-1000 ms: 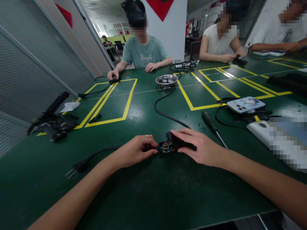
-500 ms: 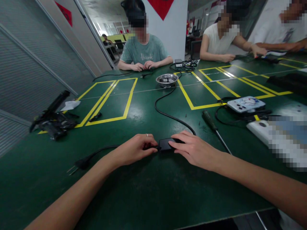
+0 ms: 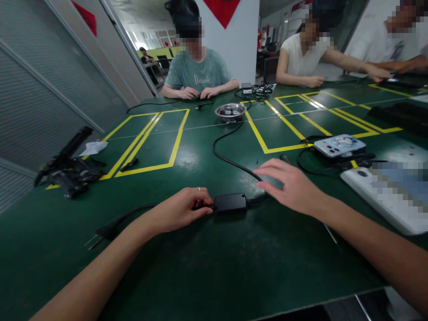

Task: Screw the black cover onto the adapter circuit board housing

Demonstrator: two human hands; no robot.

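A small black power adapter box (image 3: 230,202) lies closed on the green table (image 3: 207,267), with a black cable (image 3: 227,158) running from its right end toward the back. My left hand (image 3: 182,208), a ring on one finger, is closed on the cable at the box's left end. From there the lead runs left to a black plug (image 3: 105,232). My right hand (image 3: 289,185) hovers flat with fingers apart, to the right of the box, holding nothing. A screwdriver lies partly hidden under it; its shaft (image 3: 331,234) shows near my wrist.
A steel bowl (image 3: 230,111) stands at mid-table. A phone (image 3: 339,145) on cables and a white device (image 3: 377,196) lie at right. Black parts (image 3: 68,171) are piled at left. Yellow tape marks rectangles. Three other people work on the far side.
The open box with visible circuit parts got its black cover pressed on. My right hand then lifted off it and moved right, over the screwdriver. The left hand kept its hold.
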